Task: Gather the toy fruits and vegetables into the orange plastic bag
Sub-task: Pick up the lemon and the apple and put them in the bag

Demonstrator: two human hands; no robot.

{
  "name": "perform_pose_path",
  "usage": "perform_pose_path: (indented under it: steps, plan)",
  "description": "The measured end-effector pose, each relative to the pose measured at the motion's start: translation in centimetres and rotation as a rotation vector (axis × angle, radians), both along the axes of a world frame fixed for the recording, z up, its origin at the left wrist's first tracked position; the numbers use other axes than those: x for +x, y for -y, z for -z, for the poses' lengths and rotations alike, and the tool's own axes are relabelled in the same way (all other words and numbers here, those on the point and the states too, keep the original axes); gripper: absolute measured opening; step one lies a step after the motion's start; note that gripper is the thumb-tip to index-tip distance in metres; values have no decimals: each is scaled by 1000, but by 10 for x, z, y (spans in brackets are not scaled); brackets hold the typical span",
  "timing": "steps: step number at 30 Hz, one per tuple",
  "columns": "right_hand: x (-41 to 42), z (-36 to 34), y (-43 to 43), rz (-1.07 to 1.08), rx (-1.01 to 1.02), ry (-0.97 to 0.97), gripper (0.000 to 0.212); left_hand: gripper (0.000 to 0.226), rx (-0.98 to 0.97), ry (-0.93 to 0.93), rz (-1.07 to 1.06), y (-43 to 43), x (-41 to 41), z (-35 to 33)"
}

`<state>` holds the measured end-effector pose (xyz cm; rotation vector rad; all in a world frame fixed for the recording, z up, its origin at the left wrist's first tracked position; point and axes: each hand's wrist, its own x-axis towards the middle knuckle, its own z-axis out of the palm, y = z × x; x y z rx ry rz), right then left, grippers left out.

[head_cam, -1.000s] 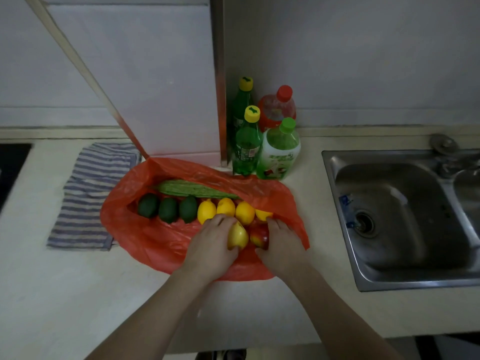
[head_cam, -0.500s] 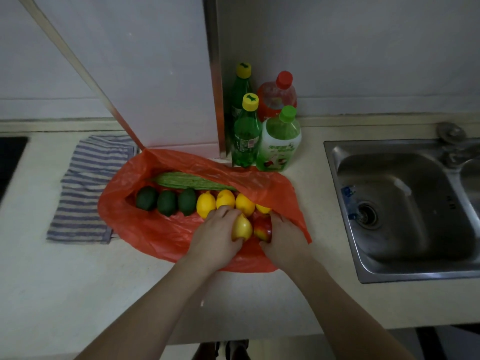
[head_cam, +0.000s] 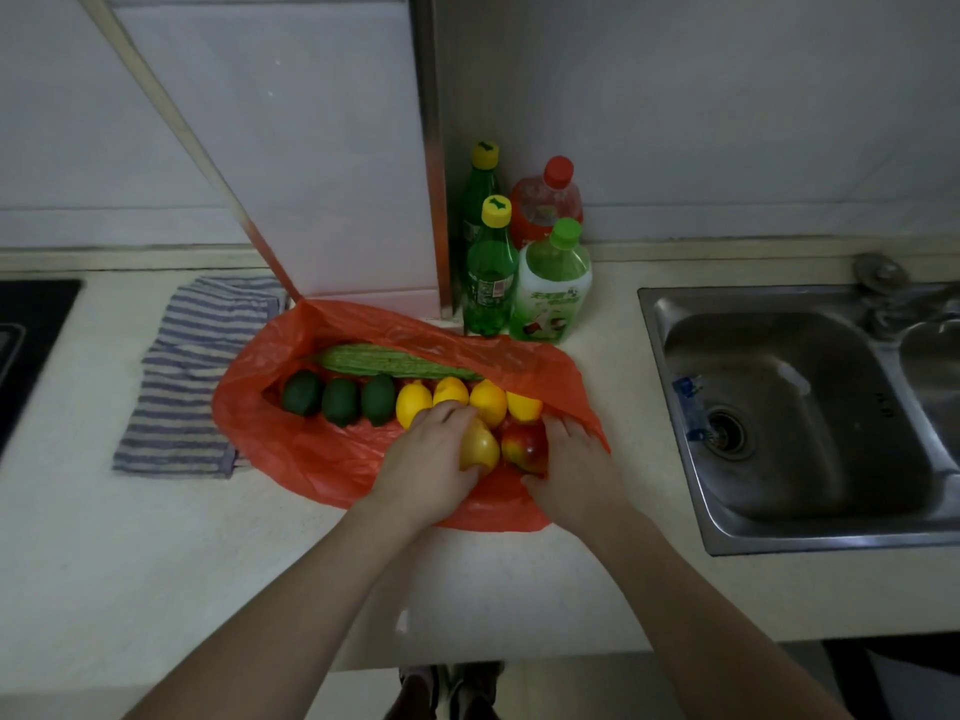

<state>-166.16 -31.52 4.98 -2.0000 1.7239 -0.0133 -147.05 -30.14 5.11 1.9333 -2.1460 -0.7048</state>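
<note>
The orange plastic bag (head_cam: pixel 311 449) lies flat and open on the counter. Inside it lie a long green gourd (head_cam: pixel 384 362), three dark green limes (head_cam: pixel 340 401) and several yellow lemons (head_cam: pixel 487 401) in a row. My left hand (head_cam: pixel 431 459) grips a yellow apple (head_cam: pixel 480 445) at the bag's near side. Right beside it, my right hand (head_cam: pixel 576 465) grips a red apple (head_cam: pixel 525 448). Both apples rest on the bag's plastic, touching each other.
A striped cloth (head_cam: pixel 200 366) lies left of the bag. Several bottles (head_cam: pixel 550 288) stand behind the bag by a white panel (head_cam: pixel 311 148). A steel sink (head_cam: pixel 810 418) is on the right, a dark hob (head_cam: pixel 26 330) at the far left.
Both hands have edged slightly deeper into the bag with their apples. The view has shifted a little; the other fruits lie as before.
</note>
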Motion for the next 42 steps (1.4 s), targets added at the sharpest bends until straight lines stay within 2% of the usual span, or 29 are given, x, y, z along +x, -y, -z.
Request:
perform_pose_path:
  steps: [8, 14, 24, 42]
  plan:
    - [-7, -28, -9, -52, -171, 32, 55, 70, -82, 63, 4, -8, 1, -29]
    - [-7, -59, -14, -74, -280, 2, 53, 62, -185, 121, 2, -14, 6, -61]
    - [14, -115, -27, -49, -380, -60, 54, 60, -271, 123, -21, -29, 34, -115]
    - [130, -185, -117, 94, -501, -158, 54, 46, -479, 97, 74, -86, 156, -170]
